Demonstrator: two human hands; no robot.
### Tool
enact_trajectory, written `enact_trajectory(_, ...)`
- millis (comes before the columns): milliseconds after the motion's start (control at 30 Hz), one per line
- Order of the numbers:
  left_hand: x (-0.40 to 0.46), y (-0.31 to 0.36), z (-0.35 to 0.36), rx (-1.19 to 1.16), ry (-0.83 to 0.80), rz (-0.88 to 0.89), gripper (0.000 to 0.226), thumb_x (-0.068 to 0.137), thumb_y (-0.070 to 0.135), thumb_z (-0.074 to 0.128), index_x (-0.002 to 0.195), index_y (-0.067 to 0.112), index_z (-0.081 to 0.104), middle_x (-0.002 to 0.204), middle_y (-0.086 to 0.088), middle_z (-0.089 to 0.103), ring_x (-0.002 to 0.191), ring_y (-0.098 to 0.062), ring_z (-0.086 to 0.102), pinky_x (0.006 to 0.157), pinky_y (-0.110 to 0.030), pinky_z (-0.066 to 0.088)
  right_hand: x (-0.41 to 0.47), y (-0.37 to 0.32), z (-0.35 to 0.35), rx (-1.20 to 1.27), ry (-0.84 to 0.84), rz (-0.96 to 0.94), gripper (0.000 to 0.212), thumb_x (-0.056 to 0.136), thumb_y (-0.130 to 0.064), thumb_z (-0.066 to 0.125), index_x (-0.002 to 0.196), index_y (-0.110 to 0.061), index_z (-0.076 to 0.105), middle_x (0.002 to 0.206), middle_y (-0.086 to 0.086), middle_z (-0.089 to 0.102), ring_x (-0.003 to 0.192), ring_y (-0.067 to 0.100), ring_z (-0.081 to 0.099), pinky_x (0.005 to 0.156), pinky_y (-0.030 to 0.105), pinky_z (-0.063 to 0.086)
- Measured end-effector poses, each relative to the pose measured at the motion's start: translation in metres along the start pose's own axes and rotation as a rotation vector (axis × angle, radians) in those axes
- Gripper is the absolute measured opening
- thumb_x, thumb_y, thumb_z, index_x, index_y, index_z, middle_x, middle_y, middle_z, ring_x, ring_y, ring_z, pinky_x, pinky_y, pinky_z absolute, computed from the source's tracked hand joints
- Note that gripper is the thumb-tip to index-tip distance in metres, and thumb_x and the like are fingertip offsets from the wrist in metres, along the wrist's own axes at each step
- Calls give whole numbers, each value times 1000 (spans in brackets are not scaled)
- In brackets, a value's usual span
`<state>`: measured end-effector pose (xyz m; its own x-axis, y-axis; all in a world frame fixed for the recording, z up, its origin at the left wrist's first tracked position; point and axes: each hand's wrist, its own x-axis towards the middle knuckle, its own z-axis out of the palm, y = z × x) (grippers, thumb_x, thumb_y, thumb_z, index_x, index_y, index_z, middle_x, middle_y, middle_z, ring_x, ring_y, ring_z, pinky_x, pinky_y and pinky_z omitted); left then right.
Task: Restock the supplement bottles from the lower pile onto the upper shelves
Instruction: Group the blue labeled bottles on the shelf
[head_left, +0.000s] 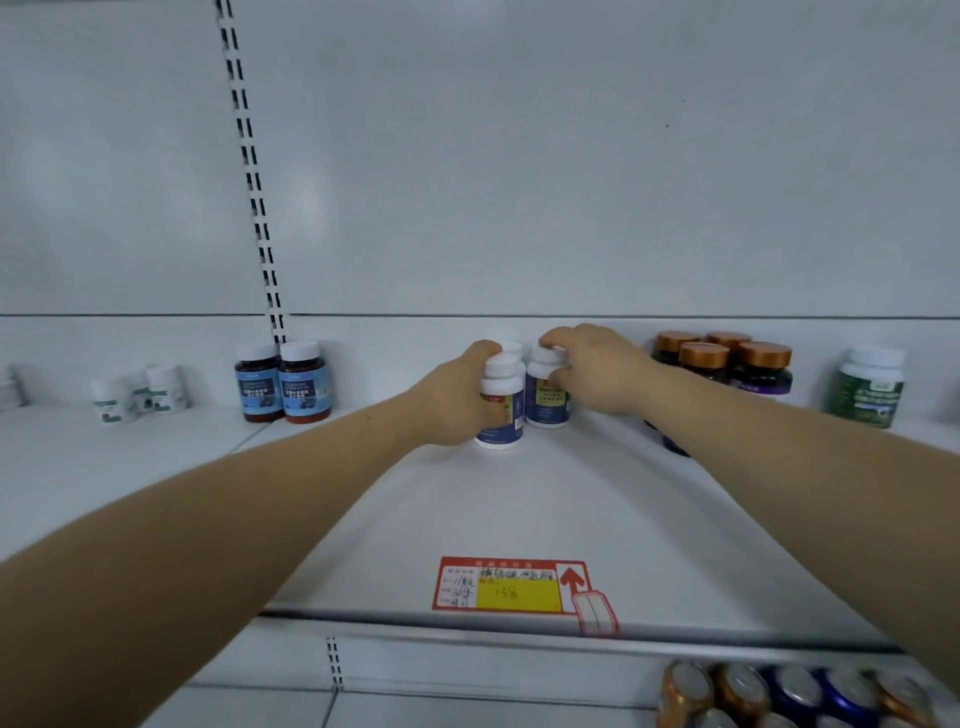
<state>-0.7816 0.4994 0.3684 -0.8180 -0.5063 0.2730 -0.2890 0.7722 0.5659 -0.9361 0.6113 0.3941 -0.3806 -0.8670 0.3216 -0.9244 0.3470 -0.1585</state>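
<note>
Left hand (457, 397) fingers clamped round white-capped bottle (501, 402) standing on shelf (519, 499), right hand (597, 371) fingers clamped on neighbouring bottle (545, 392) cap, bare shelf in front to its edge.

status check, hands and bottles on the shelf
Left hand grips white-capped bottle. Right hand grips its neighbour. Both standing on shelf.

Two white plastic supplement bottles w/ white caps, dark blue labels, upright on white upper shelf (519, 499), mid-depth, just beside each other. Left bottle (503, 400): red-yellow label patch, nearer front edge, wrapped by left hand (457, 400). Right bottle (546, 389): slightly further back, cap pinched by right hand (597, 371). Third white cap (511, 347) partly visible behind; body hidden.
</note>
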Motion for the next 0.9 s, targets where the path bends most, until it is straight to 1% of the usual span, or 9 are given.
enact_trajectory(133,3,-2,-2,26,-3,-4,61,82,15,57,135,27,29,95,9,48,76,-4,48,57,-14,35,2,1,4,7,16,0,48,94,-23,52,140,-20,40,132,12,41,117,28,47,85,26,33)
enact_trajectory(267,2,-8,-2,-57,-7,-4,64,80,18,65,132,32,31,100,11,51,82,-2,51,63,-13,40,4,1,6,12,25,2,47,94,-24,52,140,-20,41,130,12,40,113,27,49,84,27,34)
enact_trajectory(400,0,-10,0,-113,-25,10,80,73,13,72,134,37,26,103,13,53,89,-8,57,65,-13,43,3,1,8,4,29,1,45,94,-23,50,138,-18,43,128,12,41,112,29,49,87,30,38)
enact_trajectory(467,0,-9,2,-142,-10,50,76,71,10,74,126,37,29,100,17,51,83,-3,56,59,-6,42,3,1,9,4,30,6,46,94,-24,50,139,-18,42,129,12,41,114,29,49,89,31,37)
enact_trajectory(533,1,-9,6,-161,15,96,67,70,8,75,117,36,35,101,13,53,83,-7,56,60,-5,44,3,2,9,-6,25,13,47,94,-25,49,140,-19,40,130,11,41,115,29,48,89,31,37)
enact_trajectory(600,2,-9,8,-168,18,115,63,72,8,74,115,37,37,101,14,54,82,-3,56,62,-4,43,3,1,9,-16,27,18,47,95,-25,49,140,-19,40,130,10,42,116,28,48,89,31,37)
enact_trajectory(767,2,-8,6,-129,-25,87,79,75,10,73,138,30,29,100,25,46,80,9,52,59,1,38,1,-1,9,-30,8,23,43,96,-24,47,137,-16,41,129,12,41,112,30,50,88,33,40)
enact_trajectory(833,2,-7,0,-105,-60,60,85,74,11,74,141,28,24,100,25,44,81,7,52,57,0,38,-1,-3,6,-37,-13,31,45,96,-25,46,139,-16,39,133,13,40,114,30,49,91,34,41)
enact_trajectory(900,1,-7,-6,-67,-91,26,92,74,15,76,144,27,19,104,22,46,86,0,54,59,-4,38,-5,-4,-2,-49,-14,40,54,95,-30,48,146,-19,30,142,12,35,124,29,43,98,35,37)
